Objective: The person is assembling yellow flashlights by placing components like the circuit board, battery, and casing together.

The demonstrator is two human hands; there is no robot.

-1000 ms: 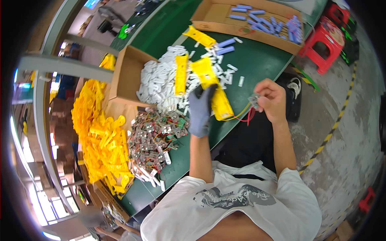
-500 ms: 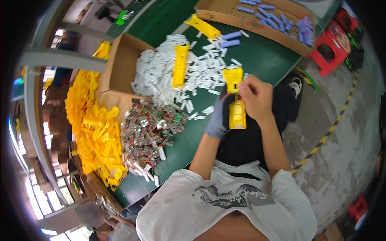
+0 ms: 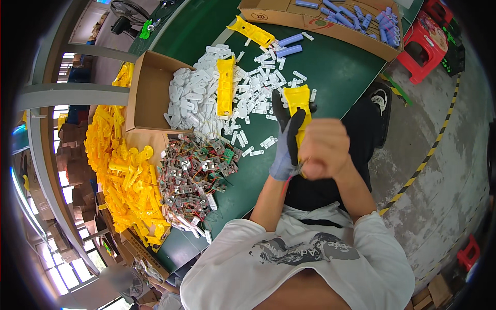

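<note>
My left hand (image 3: 285, 147), in a grey glove with black fingers, grips a long yellow plastic housing (image 3: 297, 98) above my lap. Its thumb lies along the housing and a finger reaches up its left side. My bare right hand (image 3: 326, 147) is closed in a fist over the housing's lower end, hiding it and slightly blurred. A thin reddish strand shows by my left wrist; what the fist holds is hidden. Two more yellow housings, a near one (image 3: 225, 87) and a far one (image 3: 252, 32), lie among small white plastic pieces (image 3: 266, 85) on the green table.
Two blue cylindrical cells (image 3: 289, 50) lie by the far housing. An open carton (image 3: 320, 25) of similar cells stands at the back. Leftward are a tipped carton (image 3: 150, 95), white parts, wired circuit boards (image 3: 199, 168) and yellow parts (image 3: 124, 175). A red stool (image 3: 423, 54) stands right.
My right hand has moved down from the housing's middle to its lower end and closed into a fist. My left thumb and finger have come into sight along the housing.
</note>
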